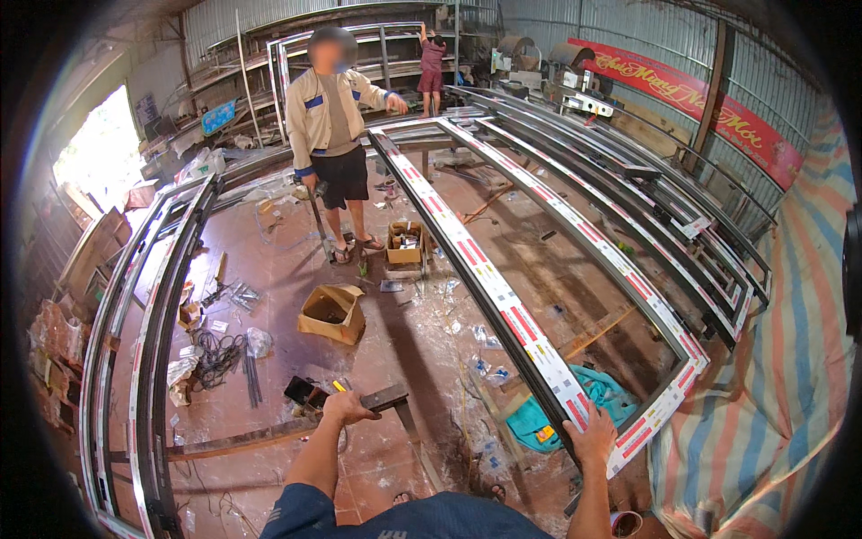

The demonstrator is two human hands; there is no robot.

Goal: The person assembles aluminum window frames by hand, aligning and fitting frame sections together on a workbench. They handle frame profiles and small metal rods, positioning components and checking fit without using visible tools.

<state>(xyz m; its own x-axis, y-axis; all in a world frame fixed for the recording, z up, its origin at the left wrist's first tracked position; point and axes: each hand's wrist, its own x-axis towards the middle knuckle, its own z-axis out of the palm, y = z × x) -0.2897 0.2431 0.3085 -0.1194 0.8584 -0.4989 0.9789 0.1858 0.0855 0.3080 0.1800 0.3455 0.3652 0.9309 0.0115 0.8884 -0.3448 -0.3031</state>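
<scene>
My right hand [593,437] grips the near end of a long aluminium frame [516,310], its thumb and fingers spread over the rail. White protective film with red marks covers the rail's face, and its side is dark. The frame slopes away from me toward the middle back. On the left, my left hand [348,410] has its fingers stretched out beside the end of a support beam [390,398]; it seems to hold nothing. Close to it, a small yellow item [338,386] and a dark open box [305,392] sit by the beam.
More frames stand at left [148,359] and are stacked at right [682,234]. A person [330,121] stands ahead with a long bar; another person [432,67] is at the far racks. Cardboard boxes [332,314], cables [218,359] and a teal cloth [584,395] lie about. A striped tarp [763,386] hangs at right.
</scene>
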